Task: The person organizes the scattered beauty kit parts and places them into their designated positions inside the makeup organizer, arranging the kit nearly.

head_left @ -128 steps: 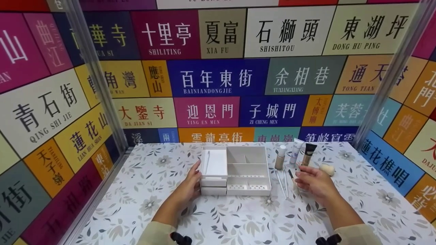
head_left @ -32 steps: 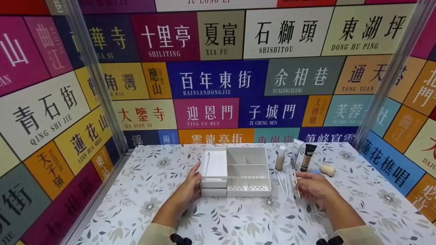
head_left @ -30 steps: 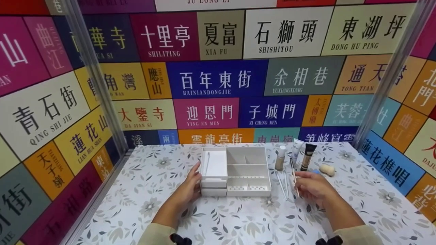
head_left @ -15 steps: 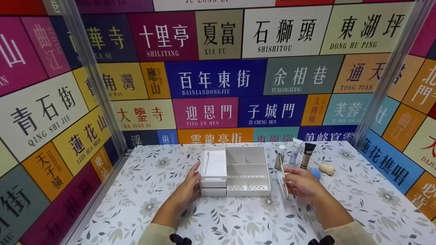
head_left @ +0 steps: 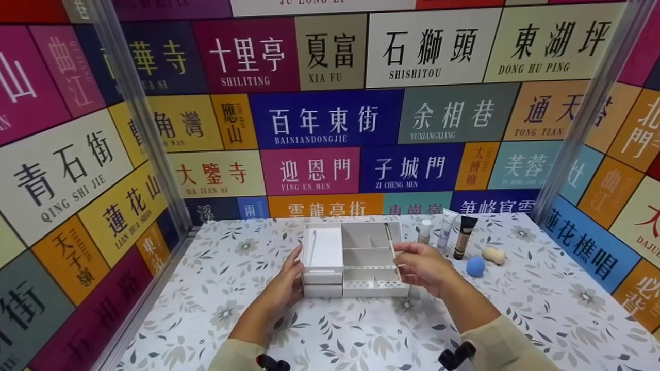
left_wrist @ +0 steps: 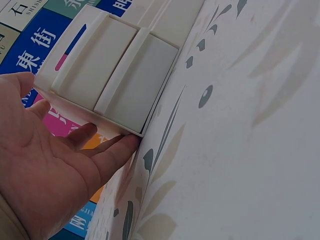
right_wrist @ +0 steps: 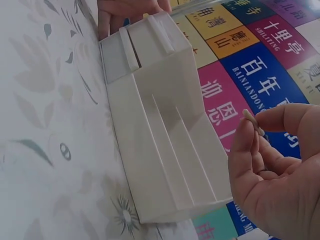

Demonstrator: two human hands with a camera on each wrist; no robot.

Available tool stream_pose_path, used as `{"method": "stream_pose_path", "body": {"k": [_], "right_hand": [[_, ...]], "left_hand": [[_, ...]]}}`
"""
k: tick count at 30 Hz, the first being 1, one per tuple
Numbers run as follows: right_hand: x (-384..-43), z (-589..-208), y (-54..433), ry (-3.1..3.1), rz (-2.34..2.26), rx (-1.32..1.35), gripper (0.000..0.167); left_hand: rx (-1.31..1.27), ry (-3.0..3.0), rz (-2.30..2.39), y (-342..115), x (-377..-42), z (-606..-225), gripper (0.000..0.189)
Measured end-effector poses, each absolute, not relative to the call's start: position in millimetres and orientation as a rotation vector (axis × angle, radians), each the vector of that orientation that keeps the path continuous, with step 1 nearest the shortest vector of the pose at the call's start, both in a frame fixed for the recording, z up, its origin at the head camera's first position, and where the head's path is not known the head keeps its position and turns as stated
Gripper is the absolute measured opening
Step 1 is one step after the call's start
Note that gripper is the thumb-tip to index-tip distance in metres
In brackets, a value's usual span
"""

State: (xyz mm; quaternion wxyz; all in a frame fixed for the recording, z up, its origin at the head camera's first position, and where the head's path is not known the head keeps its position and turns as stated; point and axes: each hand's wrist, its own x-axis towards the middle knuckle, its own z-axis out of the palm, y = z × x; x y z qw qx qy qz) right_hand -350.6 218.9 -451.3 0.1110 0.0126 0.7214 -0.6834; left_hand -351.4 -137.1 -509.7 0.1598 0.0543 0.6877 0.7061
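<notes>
A white desktop organizer (head_left: 357,291) with a tray top, two drawers and open compartments stands on the table. My left hand (head_left: 286,281) rests against its left side; in the left wrist view the fingertips touch the wall beside the drawers (left_wrist: 120,90). My right hand (head_left: 425,268) pinches a slim makeup brush (head_left: 390,241) between thumb and fingers, dark tip up, and overlaps the organizer's right edge in the head view. In the right wrist view only a short pale end of the brush (right_wrist: 249,118) shows, apart from the organizer.
Behind the right hand stand a foundation bottle with white cap (head_left: 424,233), a white tube (head_left: 446,231) and a black-capped tube (head_left: 465,237). A blue makeup sponge (head_left: 475,266) and a beige sponge (head_left: 494,255) lie to their right. A thin white stick (head_left: 313,247) lies in the top tray.
My right hand has taken up the brush from the table and carried it left to the organizer. The blue sponge shows again. The pale sticks near the bottle no longer show. My left hand stays put.
</notes>
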Motion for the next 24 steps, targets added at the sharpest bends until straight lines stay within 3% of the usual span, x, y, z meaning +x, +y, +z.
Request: {"method": "stream_pose_path", "body": {"k": [9,16,24], "right_hand": [[-364.7,-441.1,183.6,2.035,-2.056,0.01,0.045],[-375.9,-439.6,155.0,1.989,-2.064,-0.046,0.054],[-385.8,-434.8,127.0,1.987,-2.059,-0.053,0.049]], "left_hand": [[0.187,1.957,2.033,-137.3,-350.2,-510.4,0.06],[0.191,1.967,2.025,-136.8,-350.6,-510.8,0.061],[0.194,1.977,2.015,-137.5,-349.5,-509.6,0.061]]}}
